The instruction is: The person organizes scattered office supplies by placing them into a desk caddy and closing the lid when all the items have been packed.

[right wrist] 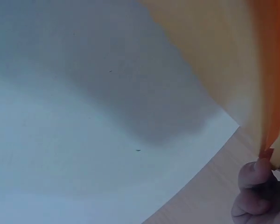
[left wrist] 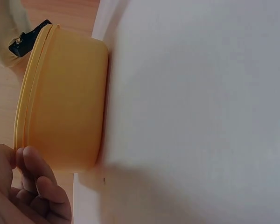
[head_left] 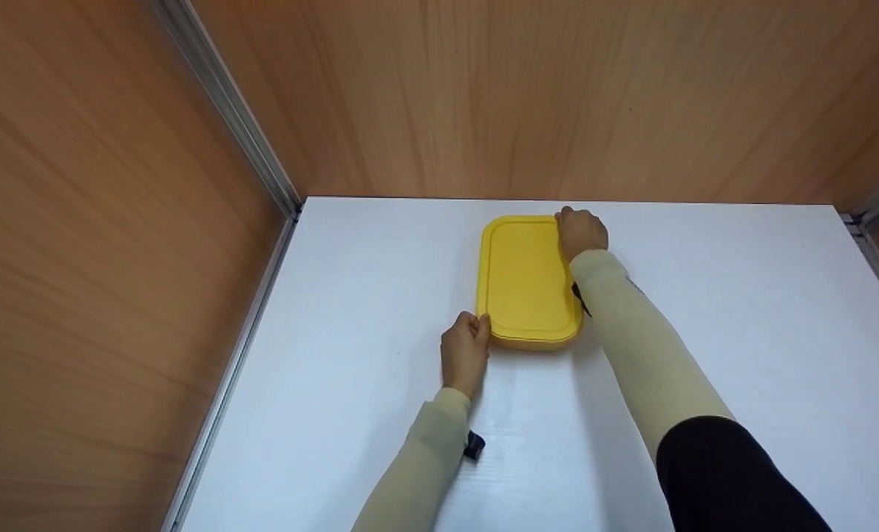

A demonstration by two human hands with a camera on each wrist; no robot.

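A yellow rectangular container with its lid on stands on the white table near the back. My left hand is at its near left corner, fingers curled, thumb against the lid's rim. In the left wrist view the curled fingers touch the rim of the container. My right hand grips the far right corner of the lid. In the right wrist view its fingertips pinch the rim of the blurred container.
Wooden walls close in the table on the left, back and right, with metal strips at the corners. White tabletop lies all around the container. Both arms wear cream sleeves with black wrist straps.
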